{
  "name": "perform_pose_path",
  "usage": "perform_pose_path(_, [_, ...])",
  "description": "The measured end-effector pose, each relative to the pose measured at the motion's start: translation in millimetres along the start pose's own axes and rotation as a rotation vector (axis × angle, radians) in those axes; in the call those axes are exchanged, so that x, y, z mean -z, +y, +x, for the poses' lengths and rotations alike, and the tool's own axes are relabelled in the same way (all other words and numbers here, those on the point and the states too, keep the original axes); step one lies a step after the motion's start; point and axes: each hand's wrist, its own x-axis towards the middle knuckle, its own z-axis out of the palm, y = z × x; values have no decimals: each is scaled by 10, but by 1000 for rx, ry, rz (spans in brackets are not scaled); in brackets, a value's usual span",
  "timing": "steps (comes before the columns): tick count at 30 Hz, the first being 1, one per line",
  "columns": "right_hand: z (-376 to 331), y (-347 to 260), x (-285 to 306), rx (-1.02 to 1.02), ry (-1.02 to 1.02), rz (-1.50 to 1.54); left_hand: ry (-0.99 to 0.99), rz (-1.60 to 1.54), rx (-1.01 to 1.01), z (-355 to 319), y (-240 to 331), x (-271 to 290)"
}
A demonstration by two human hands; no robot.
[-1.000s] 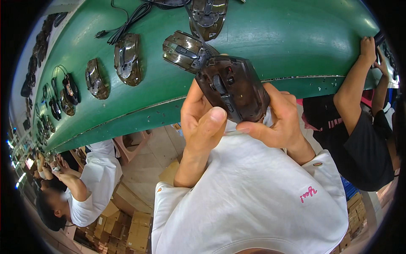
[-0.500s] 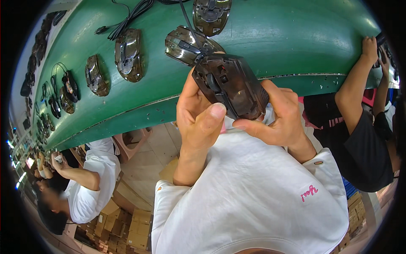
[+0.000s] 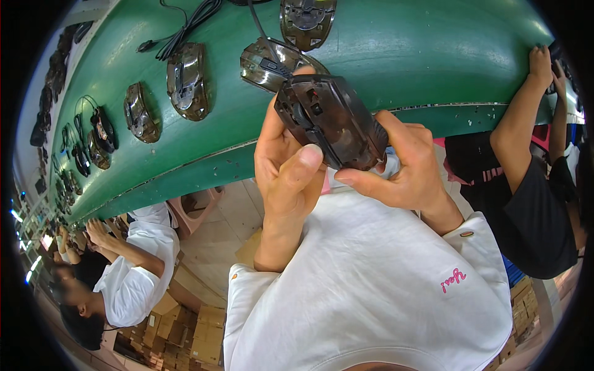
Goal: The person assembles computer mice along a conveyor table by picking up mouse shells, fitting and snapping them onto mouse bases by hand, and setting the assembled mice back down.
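Left grip [image 3: 283,176] and right grip [image 3: 405,164], both mine, clasp a dark translucent mouse [image 3: 343,127] from either side, wheel upward, above the near edge of the green bench [image 3: 427,68]. Beyond it lies a smoky shell [image 3: 255,63]; farther left, another shell [image 3: 187,86] sits beside a bundled black cable [image 3: 193,25].

Beside the long green worktop [image 3: 427,68] are a pale tiled floor [image 3: 232,216], a pink stool [image 3: 184,224], cardboard boxes [image 3: 207,337] and, far left, bright lights [image 3: 34,267].
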Motion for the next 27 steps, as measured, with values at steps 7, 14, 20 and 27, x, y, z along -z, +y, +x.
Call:
perform_pose_path(7, [22, -20, 40, -97, 30, 86, 239, 470, -615, -37, -106, 26])
perform_pose_path(14, [24, 8, 137, -79, -73, 428, -162, 1446, -1051, 46, 117, 87])
perform_pose_path(20, [7, -8, 314, -69, 17, 554, -242, 1352, -896, 141, 279, -48])
perform_pose_path(27, [-2, -42, 346, -24, -67, 174, -240, 1337, -871, 170, 303, -93])
